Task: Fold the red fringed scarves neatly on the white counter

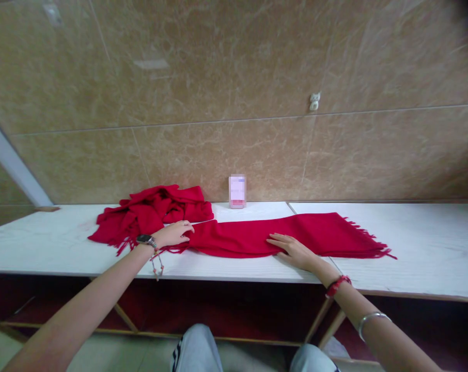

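Observation:
A long red scarf (242,237) lies folded lengthwise and stretched out along the white tabletop, with a fringe at its right end. My left hand (174,234) rests at the scarf's left end, fingers extended and slightly apart. Farther right, my right hand (294,251) lies flat on the scarf near its front edge, fingers stretched out. Behind and left of my left hand is a crumpled heap of red fringed cloth (160,206); whether it is one piece or more I cannot tell.
A phone-like upright object (237,191) with a blurred front leans near the tiled wall (218,150). A small pale figure (314,102) is stuck on the wall. Beneath the white tabletop (423,243) are dark red open compartments (234,307). My knees are close to its front.

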{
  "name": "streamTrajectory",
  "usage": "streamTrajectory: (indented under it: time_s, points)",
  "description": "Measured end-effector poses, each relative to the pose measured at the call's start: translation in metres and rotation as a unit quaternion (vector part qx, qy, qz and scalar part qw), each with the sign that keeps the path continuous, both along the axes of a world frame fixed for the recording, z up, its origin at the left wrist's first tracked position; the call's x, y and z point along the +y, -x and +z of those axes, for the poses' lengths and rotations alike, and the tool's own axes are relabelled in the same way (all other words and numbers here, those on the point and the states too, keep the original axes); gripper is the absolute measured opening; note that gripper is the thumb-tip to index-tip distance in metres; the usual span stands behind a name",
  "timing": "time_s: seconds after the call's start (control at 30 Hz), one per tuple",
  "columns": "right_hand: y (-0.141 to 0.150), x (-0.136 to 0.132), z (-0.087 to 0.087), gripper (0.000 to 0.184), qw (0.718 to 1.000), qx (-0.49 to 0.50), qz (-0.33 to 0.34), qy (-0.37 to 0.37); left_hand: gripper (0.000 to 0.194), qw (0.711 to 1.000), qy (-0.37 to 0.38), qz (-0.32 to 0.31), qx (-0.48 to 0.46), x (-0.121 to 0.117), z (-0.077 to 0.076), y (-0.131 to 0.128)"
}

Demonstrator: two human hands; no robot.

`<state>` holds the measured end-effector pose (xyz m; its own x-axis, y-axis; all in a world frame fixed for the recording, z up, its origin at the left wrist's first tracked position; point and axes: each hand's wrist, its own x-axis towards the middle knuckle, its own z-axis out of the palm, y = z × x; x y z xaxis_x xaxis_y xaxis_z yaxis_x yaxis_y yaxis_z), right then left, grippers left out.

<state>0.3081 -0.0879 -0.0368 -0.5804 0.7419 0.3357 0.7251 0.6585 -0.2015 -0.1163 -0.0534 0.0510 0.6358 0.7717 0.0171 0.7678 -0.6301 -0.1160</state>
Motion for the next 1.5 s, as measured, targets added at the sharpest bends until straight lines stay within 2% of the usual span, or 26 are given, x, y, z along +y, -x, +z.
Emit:
streamTrajectory:
  time_s: [0.1,0.23,0.37,0.43,0.53,0.6,0.7,0.8,0.9,0.97,1.07,1.13,1.2,1.27,1.37,1.43,1.5]
  points:
    - [0.011,-0.002,0.005,0.047,1.000,-0.005,0.010,0.015,0.023,0.998,0.010,0.002,0.058,0.003,-0.004,0.004]
    - [0.044,-0.001,0.015,0.053,0.997,-0.021,0.054,0.044,0.017,0.992,-0.094,0.017,0.077,0.008,-0.010,0.005]
    - [0.077,0.004,0.020,0.052,0.995,-0.016,0.087,0.055,0.017,0.982,-0.185,0.038,0.026,0.011,0.007,0.010]
    - [0.085,0.007,0.017,0.051,0.995,-0.017,0.085,0.048,0.018,0.979,-0.201,0.043,0.002,0.008,0.017,0.014]
    - [0.087,0.010,0.010,0.047,0.997,-0.001,0.078,0.019,0.018,0.985,-0.169,0.020,0.026,-0.002,0.020,0.023]
    - [0.085,0.011,0.005,0.041,0.996,0.022,0.084,-0.010,0.017,0.988,-0.142,0.008,0.067,-0.009,0.014,0.029]
    - [0.083,0.014,0.000,0.033,0.992,0.047,0.105,-0.049,0.016,0.985,-0.138,0.028,0.096,-0.017,0.004,0.031]
    - [0.083,0.016,0.000,0.030,0.991,0.069,0.096,-0.070,0.019,0.982,-0.174,0.058,0.050,-0.019,0.007,0.023]
    - [0.082,0.013,0.003,0.031,0.989,0.104,0.067,-0.085,0.021,0.971,-0.226,0.061,-0.053,-0.025,0.018,0.015]
    - [0.081,0.010,0.004,0.032,0.987,0.120,0.064,-0.082,0.019,0.976,-0.208,0.023,-0.065,-0.031,0.017,0.014]
    - [0.080,0.008,0.004,0.031,0.988,0.100,0.106,-0.050,0.018,0.993,-0.096,-0.048,0.039,-0.041,0.000,0.024]
    - [0.080,0.008,0.004,0.030,0.987,0.082,0.135,-0.033,0.020,0.994,-0.059,-0.039,0.082,-0.044,-0.016,0.034]
    - [0.080,0.008,0.004,0.030,0.987,0.085,0.138,-0.025,0.019,0.996,-0.063,-0.006,0.068,-0.044,-0.024,0.039]
    - [0.080,0.008,0.004,0.031,0.987,0.106,0.121,-0.019,0.018,0.997,-0.077,0.022,0.007,-0.044,-0.022,0.039]
    - [0.077,0.007,0.006,0.032,0.984,0.150,0.091,-0.016,0.018,0.987,-0.080,0.051,-0.127,-0.045,-0.008,0.030]
    - [0.075,0.007,0.007,0.032,0.984,0.159,0.082,-0.014,0.016,0.985,-0.039,0.037,-0.167,-0.047,0.000,0.023]
    - [0.074,0.007,0.006,0.031,0.985,0.144,0.093,-0.009,0.015,0.990,0.040,-0.003,-0.136,-0.049,0.001,0.019]
